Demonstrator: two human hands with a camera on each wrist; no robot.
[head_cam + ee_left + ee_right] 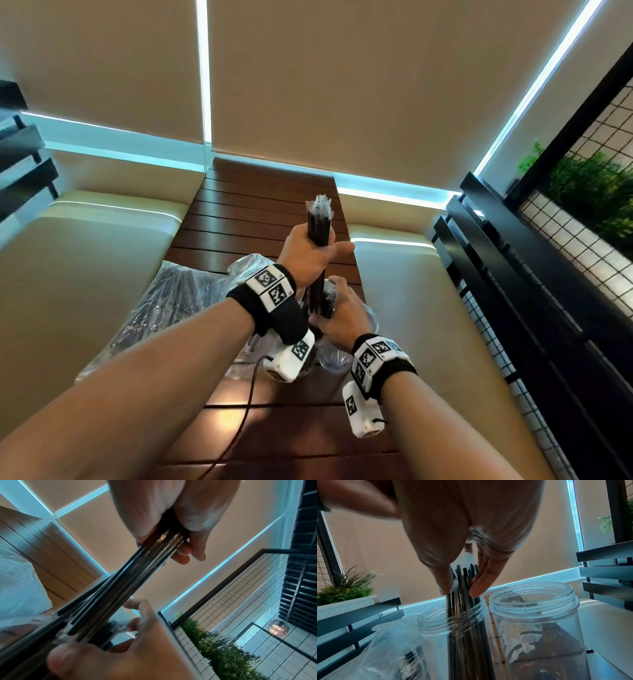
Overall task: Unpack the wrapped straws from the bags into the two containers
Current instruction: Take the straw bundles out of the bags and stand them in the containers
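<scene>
Over the left jar (452, 620), upright straw bundle (320, 222) clasped by both hands (308, 255).

A booth by blinded windows

We see tan roller blinds (342, 85) edged with blue daylight, cream bench seats (85, 274) flanking a dark slatted wooden surface (260, 205), and green plants (596, 192) behind a black wire grid (565, 246)
</scene>
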